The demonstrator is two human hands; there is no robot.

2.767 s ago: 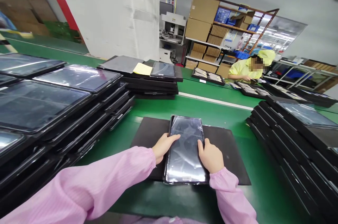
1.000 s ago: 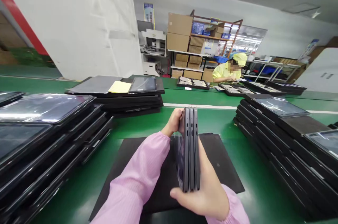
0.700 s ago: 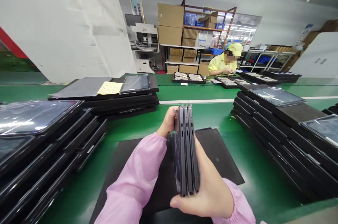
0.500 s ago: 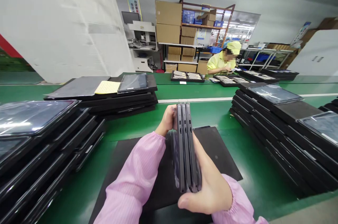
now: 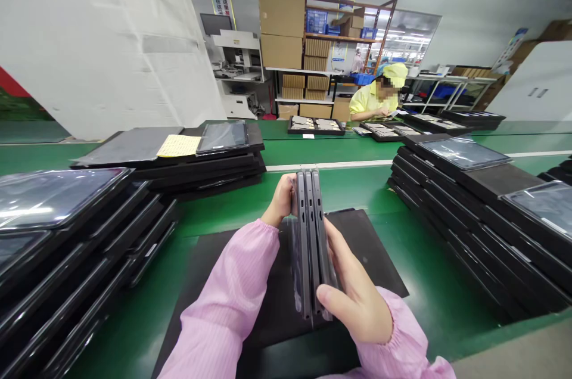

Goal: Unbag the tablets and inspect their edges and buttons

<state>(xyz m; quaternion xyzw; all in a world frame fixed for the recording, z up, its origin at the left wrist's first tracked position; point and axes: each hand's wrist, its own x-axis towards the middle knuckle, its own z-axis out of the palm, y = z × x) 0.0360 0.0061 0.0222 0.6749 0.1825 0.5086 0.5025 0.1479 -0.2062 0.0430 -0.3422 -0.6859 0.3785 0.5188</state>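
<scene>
Three dark grey tablets [image 5: 310, 242] stand on edge, side by side, above a black mat [image 5: 366, 248]; their narrow sides with small port openings face up toward me. My left hand [image 5: 283, 197] is closed around the far end of the tablets, its fingers partly hidden behind them. Along the right face lies my right hand [image 5: 357, 295], closed on the near part, with its thumb at the near end of the rightmost tablet. Clear film shows at the tablets' lower edges. Both of my sleeves are pink.
Stacked black trays with tablets rise at the left [image 5: 62, 194] and right [image 5: 465, 152]. Behind the left stack, another tray pile [image 5: 214, 170] bears a yellow sheet [image 5: 179, 146]. A co-worker in yellow [image 5: 369, 102] sits across the green bench [image 5: 223, 212].
My right thumb has moved up from below the tablets' near end onto the rightmost tablet, and the right hand has shifted slightly. My left hand keeps its hold. The view has tilted a little.
</scene>
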